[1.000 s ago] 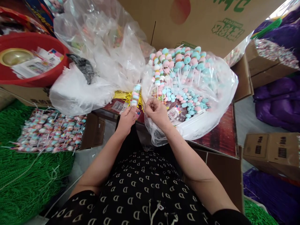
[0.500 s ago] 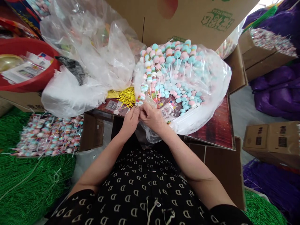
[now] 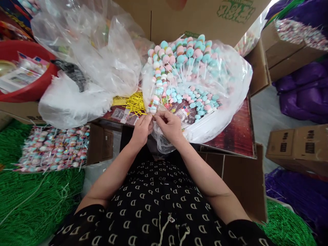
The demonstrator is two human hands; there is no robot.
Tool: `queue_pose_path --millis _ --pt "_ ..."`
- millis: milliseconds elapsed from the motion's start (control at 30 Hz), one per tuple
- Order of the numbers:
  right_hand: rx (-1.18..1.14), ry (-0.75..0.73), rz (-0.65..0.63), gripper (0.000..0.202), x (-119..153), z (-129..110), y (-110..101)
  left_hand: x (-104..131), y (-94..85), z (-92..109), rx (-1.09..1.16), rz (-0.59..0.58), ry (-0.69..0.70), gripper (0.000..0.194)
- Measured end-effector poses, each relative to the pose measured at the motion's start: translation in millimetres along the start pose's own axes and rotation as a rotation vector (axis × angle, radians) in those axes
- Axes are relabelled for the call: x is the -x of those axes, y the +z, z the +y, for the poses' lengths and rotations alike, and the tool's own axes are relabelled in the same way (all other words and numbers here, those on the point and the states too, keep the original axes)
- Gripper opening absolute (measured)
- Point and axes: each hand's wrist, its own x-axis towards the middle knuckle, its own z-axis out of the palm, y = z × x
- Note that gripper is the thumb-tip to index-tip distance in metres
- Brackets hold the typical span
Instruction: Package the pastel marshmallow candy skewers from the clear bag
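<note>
My left hand (image 3: pixel 144 129) is closed at the front edge of the table, pinching the bottom end of a wrapped marshmallow skewer (image 3: pixel 153 106) in clear film. Fingertips of my right hand (image 3: pixel 169 125) meet it there, thumb and forefinger pressed together; whatever small thing they pinch is hidden. Just left of the skewer lies a pile of gold twist ties (image 3: pixel 134 103). Beyond my hands, several pink, blue and white marshmallow skewers (image 3: pixel 180 58) on white sticks rest on a clear plastic bag (image 3: pixel 222 123), with loose marshmallows (image 3: pixel 202 102) beside them.
Crumpled plastic bags (image 3: pixel 102 58) and a red basin (image 3: pixel 30 90) stand to the left. A box of wrapped skewers (image 3: pixel 55 147) sits low left, near green strands (image 3: pixel 38 201). A large carton (image 3: pixel 205 20) rises behind the table (image 3: pixel 237 136); more cartons (image 3: pixel 294 145) stand right.
The fingers of my right hand have spread and shifted slightly at the skewer's bottom end. My left hand keeps its pinch. The whole view has shifted a little.
</note>
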Motion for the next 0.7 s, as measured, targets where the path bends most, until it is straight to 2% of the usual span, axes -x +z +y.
queue_pose_path --millis 100,333,433,533,600,700 --pt "-0.138 0.109 -0.038 0.026 1 1 -3 3 3.1 7 0.070 -0.106 -0.066 0.034" --pt "-0.223 0.140 -0.048 0.038 10 1 -18 15 5.3 19 0.139 -0.357 -0.258 0.031" --pt "-0.399 0.115 -0.164 0.039 11 3 -28 20 5.1 22 0.198 -0.497 -0.396 0.035" --pt "-0.524 0.085 -0.360 0.050 10 7 -42 24 5.4 23 0.262 -0.633 -0.514 0.039" --pt "-0.562 0.101 -0.483 0.048 10 11 -48 25 6.8 23 0.284 -0.690 -0.560 0.041" --pt "-0.622 0.169 -0.500 0.042 10 16 -51 26 10.6 22 0.291 -0.693 -0.587 0.045"
